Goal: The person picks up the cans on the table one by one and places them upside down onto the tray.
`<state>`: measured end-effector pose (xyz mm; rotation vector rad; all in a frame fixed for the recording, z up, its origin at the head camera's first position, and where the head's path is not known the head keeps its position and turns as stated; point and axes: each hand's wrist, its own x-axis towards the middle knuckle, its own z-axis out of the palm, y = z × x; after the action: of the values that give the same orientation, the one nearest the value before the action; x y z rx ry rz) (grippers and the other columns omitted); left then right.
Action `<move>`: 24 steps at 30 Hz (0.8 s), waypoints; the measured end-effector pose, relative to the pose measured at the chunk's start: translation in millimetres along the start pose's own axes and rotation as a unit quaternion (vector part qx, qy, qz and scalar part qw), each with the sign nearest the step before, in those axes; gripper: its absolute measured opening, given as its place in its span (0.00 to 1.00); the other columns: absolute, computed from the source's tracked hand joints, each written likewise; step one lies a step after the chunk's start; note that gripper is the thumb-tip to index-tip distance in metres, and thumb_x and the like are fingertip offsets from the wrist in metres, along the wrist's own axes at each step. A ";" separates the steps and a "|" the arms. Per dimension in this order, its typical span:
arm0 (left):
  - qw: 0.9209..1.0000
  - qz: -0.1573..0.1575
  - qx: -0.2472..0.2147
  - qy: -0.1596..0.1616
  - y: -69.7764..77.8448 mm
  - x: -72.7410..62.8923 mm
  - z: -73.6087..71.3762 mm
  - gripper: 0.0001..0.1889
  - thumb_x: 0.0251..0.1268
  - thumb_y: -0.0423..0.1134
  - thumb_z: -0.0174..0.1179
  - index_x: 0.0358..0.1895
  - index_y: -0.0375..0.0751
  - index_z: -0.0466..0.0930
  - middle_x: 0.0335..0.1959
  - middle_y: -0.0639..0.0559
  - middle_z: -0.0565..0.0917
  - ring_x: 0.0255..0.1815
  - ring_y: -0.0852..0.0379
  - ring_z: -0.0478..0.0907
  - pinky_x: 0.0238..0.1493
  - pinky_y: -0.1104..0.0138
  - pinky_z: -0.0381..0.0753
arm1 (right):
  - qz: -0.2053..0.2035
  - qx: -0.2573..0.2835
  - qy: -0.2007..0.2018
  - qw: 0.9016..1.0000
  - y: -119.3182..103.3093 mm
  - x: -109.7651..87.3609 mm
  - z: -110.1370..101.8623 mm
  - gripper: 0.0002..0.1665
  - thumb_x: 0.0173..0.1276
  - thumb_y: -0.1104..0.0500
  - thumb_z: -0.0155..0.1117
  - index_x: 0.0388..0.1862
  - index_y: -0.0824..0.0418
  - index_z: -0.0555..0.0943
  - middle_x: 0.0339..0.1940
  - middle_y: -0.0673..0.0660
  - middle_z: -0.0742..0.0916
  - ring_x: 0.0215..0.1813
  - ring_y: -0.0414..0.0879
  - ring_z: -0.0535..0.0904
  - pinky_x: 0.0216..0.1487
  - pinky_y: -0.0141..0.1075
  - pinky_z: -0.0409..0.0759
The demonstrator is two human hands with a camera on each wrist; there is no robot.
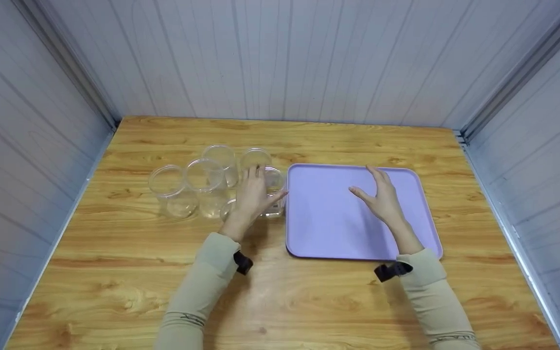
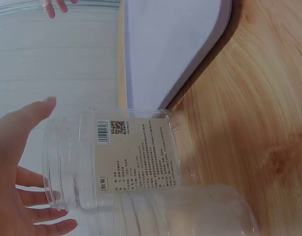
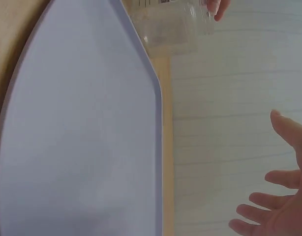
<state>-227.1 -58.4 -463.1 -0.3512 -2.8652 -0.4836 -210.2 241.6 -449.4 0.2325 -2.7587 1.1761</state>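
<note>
My left hand [image 1: 252, 195] is above the right side of a group of clear plastic jars, its fingers spread and its thumb pointing right. In the left wrist view a jar with a printed label [image 2: 136, 152] stands close by; the thumb and fingers lie around its mouth without curling in on it. A second clear jar [image 2: 190, 214] overlaps it there. Over the lilac tray [image 1: 326, 214] hovers my right hand [image 1: 382, 199], fingers apart and nothing held. The left hand partly hides the jars beneath it in the head view.
More clear jars [image 1: 180, 201] stand to the left on the wooden table [image 1: 124, 272]. The tray's raised left rim [image 1: 287, 209] lies right beside the jar group. Pale panel walls [image 1: 285, 58] enclose the table at the back and both sides.
</note>
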 end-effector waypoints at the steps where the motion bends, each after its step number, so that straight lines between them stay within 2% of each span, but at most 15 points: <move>1: 1.000 0.000 0.002 0.002 0.3 0.0 0.5 0.46 0.47 0.65 0.56 0.59 0.28 0.61 0.55 0.35 0.67 0.58 0.42 0.62 0.62 0.55 0.55 | 0.001 0.003 0.000 1.000 0.4 -0.9 1.5 0.45 0.56 0.47 0.63 0.65 0.70 0.58 0.62 0.69 0.64 0.62 0.62 0.58 0.61 0.51 0.56; 7: 1.000 -0.009 0.004 0.005 0.9 0.1 2.1 0.44 0.46 0.62 0.59 0.57 0.26 0.63 0.53 0.35 0.69 0.56 0.40 0.63 0.61 0.54 0.56 | 0.007 0.028 0.002 1.000 0.1 -6.6 9.7 0.43 0.56 0.49 0.64 0.64 0.68 0.59 0.61 0.68 0.65 0.59 0.62 0.62 0.57 0.52 0.62; 16: 0.997 -0.020 -0.063 0.034 0.1 -1.2 2.1 0.42 0.38 0.54 0.67 0.54 0.26 0.66 0.48 0.35 0.69 0.51 0.41 0.66 0.56 0.58 0.64 | 0.030 0.095 -0.003 0.995 -2.2 -15.8 19.6 0.41 0.57 0.48 0.62 0.64 0.65 0.60 0.62 0.66 0.65 0.59 0.62 0.63 0.53 0.54 0.66; 24: 0.992 -0.042 -0.101 0.057 2.5 -4.5 -3.6 0.42 0.39 0.53 0.66 0.54 0.25 0.66 0.48 0.36 0.68 0.50 0.42 0.66 0.51 0.60 0.70 | 0.050 0.155 0.001 0.987 -3.8 -22.3 31.2 0.38 0.58 0.49 0.62 0.62 0.65 0.63 0.59 0.65 0.69 0.57 0.59 0.66 0.53 0.53 0.67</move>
<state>-221.5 -58.2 -460.1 -0.2265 -2.7342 -0.7865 -189.6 218.4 -472.2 0.1250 -2.6012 1.6278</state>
